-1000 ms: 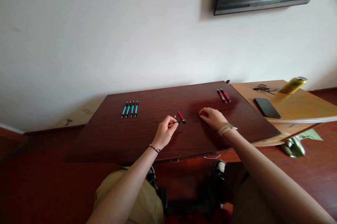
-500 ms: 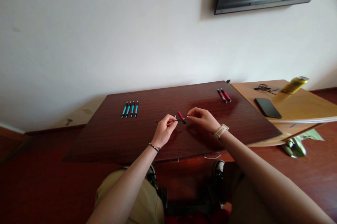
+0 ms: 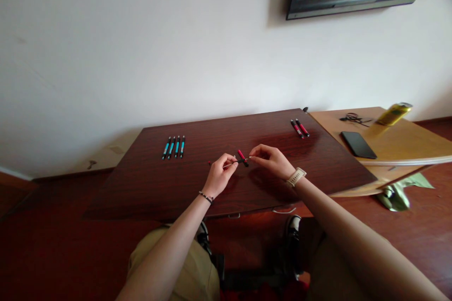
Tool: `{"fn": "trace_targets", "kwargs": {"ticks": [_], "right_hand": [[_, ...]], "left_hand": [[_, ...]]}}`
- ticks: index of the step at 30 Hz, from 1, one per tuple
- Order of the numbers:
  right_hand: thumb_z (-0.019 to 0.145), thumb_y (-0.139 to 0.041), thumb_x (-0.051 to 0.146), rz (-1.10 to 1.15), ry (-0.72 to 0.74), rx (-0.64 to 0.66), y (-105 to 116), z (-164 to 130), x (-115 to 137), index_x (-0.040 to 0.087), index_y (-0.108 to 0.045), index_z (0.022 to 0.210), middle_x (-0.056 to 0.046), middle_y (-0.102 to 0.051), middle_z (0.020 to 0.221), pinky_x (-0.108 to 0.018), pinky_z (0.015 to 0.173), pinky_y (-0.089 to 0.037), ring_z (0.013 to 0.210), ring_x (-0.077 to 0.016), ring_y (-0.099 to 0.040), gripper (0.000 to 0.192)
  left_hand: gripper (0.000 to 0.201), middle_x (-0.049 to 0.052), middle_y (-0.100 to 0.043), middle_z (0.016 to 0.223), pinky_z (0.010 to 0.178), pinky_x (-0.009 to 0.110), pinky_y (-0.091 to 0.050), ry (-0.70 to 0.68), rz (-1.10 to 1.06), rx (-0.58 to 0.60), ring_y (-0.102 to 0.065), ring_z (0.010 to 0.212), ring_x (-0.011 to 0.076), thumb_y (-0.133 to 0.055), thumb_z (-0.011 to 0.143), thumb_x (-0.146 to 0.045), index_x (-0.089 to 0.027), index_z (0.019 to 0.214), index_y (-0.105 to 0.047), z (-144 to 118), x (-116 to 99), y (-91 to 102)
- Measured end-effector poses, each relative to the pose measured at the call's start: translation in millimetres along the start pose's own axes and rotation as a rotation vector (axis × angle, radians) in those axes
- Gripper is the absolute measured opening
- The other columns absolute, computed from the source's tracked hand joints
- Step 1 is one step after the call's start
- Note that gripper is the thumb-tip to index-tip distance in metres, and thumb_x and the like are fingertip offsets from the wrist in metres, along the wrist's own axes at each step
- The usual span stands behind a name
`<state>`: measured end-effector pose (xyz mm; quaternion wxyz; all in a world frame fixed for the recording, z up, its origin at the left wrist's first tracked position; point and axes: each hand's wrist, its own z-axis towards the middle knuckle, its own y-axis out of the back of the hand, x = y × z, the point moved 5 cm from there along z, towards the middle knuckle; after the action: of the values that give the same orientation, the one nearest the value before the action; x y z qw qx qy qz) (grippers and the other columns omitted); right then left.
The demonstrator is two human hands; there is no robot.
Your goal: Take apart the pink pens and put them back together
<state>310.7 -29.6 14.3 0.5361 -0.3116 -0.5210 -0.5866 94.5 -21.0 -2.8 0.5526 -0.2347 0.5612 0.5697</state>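
Note:
My left hand [image 3: 221, 173] is closed in a pinch around a thin pen refill [image 3: 229, 165], with a dark section reaching right from the fingertips. My right hand [image 3: 271, 160] pinches a tiny pale piece close to the refill's right end; it is too small to name. Between the hands, a red pen barrel [image 3: 241, 153] with a black end lies on the dark wooden table [image 3: 197, 183], partly behind the dark section. A tiny red piece [image 3: 209, 162] rests left of my left hand.
Several blue pens [image 3: 177, 147] lie in a row at the left. Two red pens [image 3: 300, 128] are at the back right. On the lighter side cabinet [image 3: 395, 148] are a phone [image 3: 358, 144], a black cable [image 3: 354, 119] and a yellow can [image 3: 394, 114]. A television [image 3: 356, 2] hangs above.
Both hands hold nearly the same pose over the table. The whole view has shifted very slightly; the pens and other things have not moved.

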Motion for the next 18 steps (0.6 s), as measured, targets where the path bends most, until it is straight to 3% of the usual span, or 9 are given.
{"fn": "trace_targets", "kwargs": {"ticks": [13,18], "right_hand": [[0.089,-0.073,0.046,-0.068,0.007,0.055,-9.2,-1.4,2.6,0.021,-0.074,0.099,-0.005,-0.078,0.097,-0.035,0.083,-0.054,0.086,-0.0213,-0.07,0.027],[0.097,-0.063,0.051,-0.168,-0.021,0.064,-9.6,-2.0,-0.7,0.021,-0.074,0.088,-0.004,-0.077,0.086,-0.033,0.079,-0.053,0.081,-0.0209,-0.069,0.033]], "left_hand": [[0.017,0.003,-0.069,0.095,0.079,0.028,-0.052,-0.015,0.007,0.022,-0.063,0.082,0.0161,-0.064,0.096,-0.036,-0.02,0.102,-0.067,0.3,-2.5,-3.3],[0.016,0.003,-0.068,0.092,0.08,0.029,-0.053,-0.028,0.012,0.023,-0.063,0.082,0.016,-0.066,0.095,-0.034,-0.02,0.103,-0.067,0.4,-2.6,-3.3]]}}
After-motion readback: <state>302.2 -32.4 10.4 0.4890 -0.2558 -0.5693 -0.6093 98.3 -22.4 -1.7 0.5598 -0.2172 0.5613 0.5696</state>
